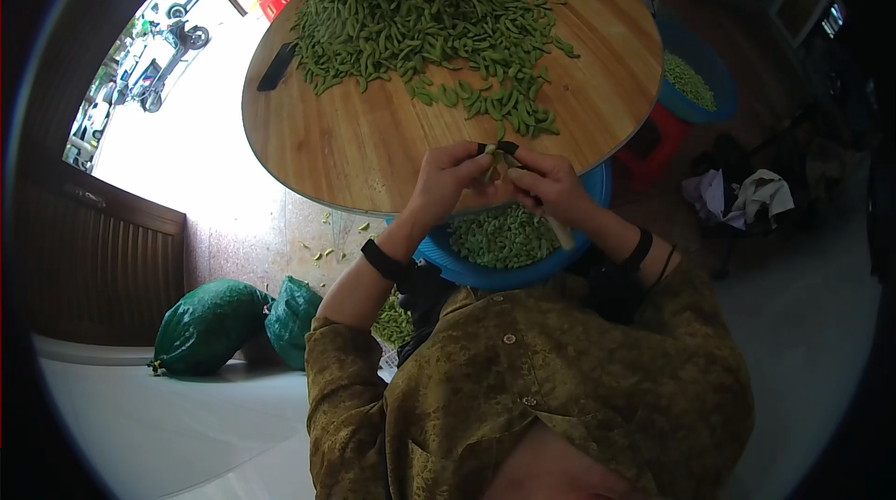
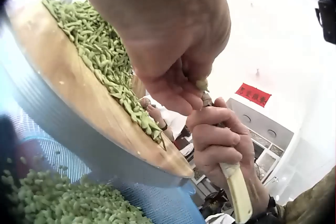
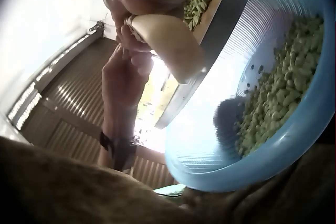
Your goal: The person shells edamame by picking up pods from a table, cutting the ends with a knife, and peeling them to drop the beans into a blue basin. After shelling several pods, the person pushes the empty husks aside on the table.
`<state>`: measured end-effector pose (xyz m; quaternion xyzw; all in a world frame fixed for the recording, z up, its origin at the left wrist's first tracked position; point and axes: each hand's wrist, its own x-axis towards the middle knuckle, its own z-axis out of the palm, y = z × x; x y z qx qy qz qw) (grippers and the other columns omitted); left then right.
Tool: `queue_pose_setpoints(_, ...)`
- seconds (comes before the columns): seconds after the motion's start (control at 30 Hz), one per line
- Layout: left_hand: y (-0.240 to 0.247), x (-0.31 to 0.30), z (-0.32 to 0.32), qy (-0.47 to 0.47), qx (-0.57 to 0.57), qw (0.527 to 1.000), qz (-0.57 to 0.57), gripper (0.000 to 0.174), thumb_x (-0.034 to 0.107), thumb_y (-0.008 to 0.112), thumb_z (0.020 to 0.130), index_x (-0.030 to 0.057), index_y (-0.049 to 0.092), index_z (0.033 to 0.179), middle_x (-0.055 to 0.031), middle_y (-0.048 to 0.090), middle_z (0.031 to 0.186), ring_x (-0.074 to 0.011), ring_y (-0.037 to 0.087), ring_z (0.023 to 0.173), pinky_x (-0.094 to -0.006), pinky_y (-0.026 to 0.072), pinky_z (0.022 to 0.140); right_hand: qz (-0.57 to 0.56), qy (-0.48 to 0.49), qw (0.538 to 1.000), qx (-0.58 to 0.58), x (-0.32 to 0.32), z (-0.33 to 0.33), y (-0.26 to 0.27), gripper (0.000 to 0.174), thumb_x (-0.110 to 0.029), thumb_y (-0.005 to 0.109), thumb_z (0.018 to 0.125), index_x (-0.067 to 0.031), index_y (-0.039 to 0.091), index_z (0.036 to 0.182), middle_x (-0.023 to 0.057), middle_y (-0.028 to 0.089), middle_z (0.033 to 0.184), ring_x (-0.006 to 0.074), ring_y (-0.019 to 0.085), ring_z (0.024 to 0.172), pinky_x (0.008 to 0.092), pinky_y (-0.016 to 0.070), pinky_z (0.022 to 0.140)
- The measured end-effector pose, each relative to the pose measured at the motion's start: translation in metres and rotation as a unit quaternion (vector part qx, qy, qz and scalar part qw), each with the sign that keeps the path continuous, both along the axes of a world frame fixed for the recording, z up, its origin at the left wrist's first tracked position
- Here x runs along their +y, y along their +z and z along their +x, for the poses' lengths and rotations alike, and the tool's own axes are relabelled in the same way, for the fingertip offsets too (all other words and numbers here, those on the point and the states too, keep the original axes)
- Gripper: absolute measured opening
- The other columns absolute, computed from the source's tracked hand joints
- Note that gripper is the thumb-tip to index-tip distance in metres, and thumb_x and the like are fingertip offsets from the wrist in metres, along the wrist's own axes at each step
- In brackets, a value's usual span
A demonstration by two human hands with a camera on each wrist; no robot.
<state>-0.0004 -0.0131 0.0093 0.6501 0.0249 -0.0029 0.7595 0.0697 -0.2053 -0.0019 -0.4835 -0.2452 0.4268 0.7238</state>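
Our left hand (image 1: 450, 178) pinches a soft pod (image 2: 201, 84), probably light and slippery, best held by its ends; our right hand (image 1: 553, 187) grips a knife handle (image 2: 237, 192).

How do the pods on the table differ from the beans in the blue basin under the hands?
The pods are long, flat and heaped; the beans are small and roundish. The pods lie on the wooden table, the beans inside the basin, lower than the table. Both are green.
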Motion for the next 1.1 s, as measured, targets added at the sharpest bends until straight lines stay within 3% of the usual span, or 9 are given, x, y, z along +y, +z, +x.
queue_pose_setpoints(0.1,-0.011,-0.008,0.001,0.008,0.008,1.000,0.010,0.018,0.013,0.056,0.092,-0.0039,0.061,0.097,-0.0048,0.063,0.075,-0.0113,0.062,0.064,-0.0236,0.0491,0.056,-0.090,-0.087,0.968,-0.218,0.005,0.000,-0.008,0.020,-0.014,0.057,0.091,-0.0007,0.056,0.105,0.0037,0.055,0.072,0.0070,0.050,0.060,0.0249,0.0403,0.047)
queue_pose_setpoints(0.27,-0.017,-0.019,-0.002,0.038,0.014,0.993,0.107,0.017,0.013,0.055,0.092,-0.0035,0.059,0.090,-0.0075,0.064,0.073,-0.0141,0.063,0.062,-0.0269,0.0489,0.055,-0.072,-0.252,0.776,-0.573,0.010,0.009,-0.015,0.030,-0.011,0.066,0.080,0.0010,0.053,0.104,0.0147,0.057,0.079,0.0308,0.061,0.070,0.0388,0.0464,0.056)
queue_pose_setpoints(0.43,0.000,-0.026,-0.013,0.063,-0.109,0.931,0.343,0.015,0.009,0.054,0.086,-0.0048,0.058,0.086,-0.0140,0.061,0.062,-0.0203,0.063,0.059,-0.0337,0.0478,0.054,-0.085,-0.230,0.724,-0.645,0.008,0.007,-0.016,0.033,-0.007,0.066,0.075,0.0007,0.051,0.103,0.0156,0.056,0.083,0.0352,0.060,0.070,0.0395,0.0474,0.054)
queue_pose_setpoints(0.57,0.007,-0.027,-0.014,0.043,-0.035,0.956,0.286,0.014,0.009,0.052,0.085,-0.0047,0.058,0.085,-0.0190,0.060,0.063,-0.0291,0.063,0.060,-0.0365,0.0473,0.054,-0.068,-0.222,0.664,-0.711,0.005,0.005,-0.011,0.035,-0.007,0.066,0.072,-0.0006,0.050,0.102,0.0135,0.056,0.082,0.0323,0.060,0.067,0.0385,0.0473,0.051)
queue_pose_setpoints(0.67,0.011,-0.026,-0.014,-0.013,0.089,0.972,0.215,0.014,0.009,0.053,0.083,-0.0041,0.058,0.084,-0.0239,0.059,0.067,-0.0381,0.062,0.064,-0.0396,0.0471,0.056,-0.092,-0.179,0.660,-0.724,0.003,0.004,-0.011,0.035,-0.008,0.066,0.070,-0.0020,0.049,0.100,0.0123,0.055,0.081,0.0311,0.060,0.066,0.0381,0.0468,0.050)
queue_pose_setpoints(0.87,0.003,-0.031,-0.019,0.008,-0.039,0.940,0.338,0.016,0.010,0.054,0.079,-0.0049,0.059,0.081,-0.0260,0.057,0.069,-0.0427,0.060,0.067,-0.0414,0.0479,0.059,-0.128,-0.141,0.652,-0.734,0.001,0.001,-0.013,0.035,-0.014,0.068,0.070,-0.0032,0.048,0.096,0.0131,0.056,0.077,0.0347,0.060,0.067,0.0428,0.0459,0.050)
queue_pose_setpoints(0.93,-0.004,-0.031,-0.019,0.010,-0.042,0.944,0.327,0.016,0.010,0.054,0.080,-0.0046,0.060,0.082,-0.0231,0.059,0.067,-0.0363,0.062,0.062,-0.0402,0.0477,0.056,-0.131,-0.143,0.673,-0.714,0.002,0.002,-0.016,0.034,-0.015,0.068,0.071,-0.0037,0.048,0.096,0.0140,0.057,0.076,0.0364,0.060,0.068,0.0444,0.0460,0.052)
queue_pose_setpoints(0.97,0.002,-0.034,-0.020,0.005,0.013,0.969,0.246,0.016,0.010,0.052,0.081,-0.0035,0.060,0.081,-0.0149,0.059,0.061,-0.0239,0.061,0.053,-0.0354,0.0469,0.051,-0.138,-0.141,0.699,-0.687,0.003,0.004,-0.014,0.034,-0.016,0.068,0.071,-0.0041,0.048,0.096,0.0149,0.057,0.075,0.0380,0.059,0.069,0.0460,0.0461,0.054)
queue_pose_setpoints(1.1,-0.013,-0.028,-0.013,-0.007,0.049,0.989,0.140,0.016,0.011,0.047,0.085,0.0000,0.059,0.082,-0.0033,0.053,0.057,-0.0122,0.054,0.049,-0.0268,0.0415,0.043,-0.162,-0.139,0.778,-0.590,-0.001,0.002,-0.008,0.031,-0.016,0.067,0.073,-0.0048,0.048,0.094,0.0169,0.057,0.076,0.0407,0.058,0.069,0.0469,0.0458,0.056)
